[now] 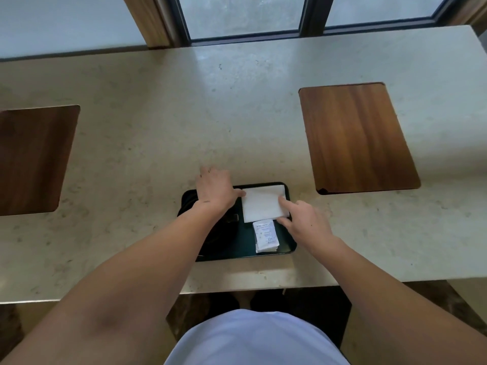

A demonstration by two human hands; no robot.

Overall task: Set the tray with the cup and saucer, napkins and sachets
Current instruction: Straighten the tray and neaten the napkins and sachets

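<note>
A dark tray (287,249) lies on the stone counter near its front edge. On its far right part rests a white folded napkin (262,204). White sachets (265,235) are stacked just in front of the napkin. My left hand (214,188) lies flat over the tray's left part, its thumb touching the napkin's left edge. My right hand (307,222) has fingertips on the napkin's right edge and near corner. A dark saucer and cup (193,206) sit on the tray's left side, mostly hidden under my left hand and forearm.
Two wooden inlays are set in the counter, one at the left (34,159) and one at the right (355,138). A window frame (247,38) runs along the far edge. The counter's front edge (237,285) is close to my body.
</note>
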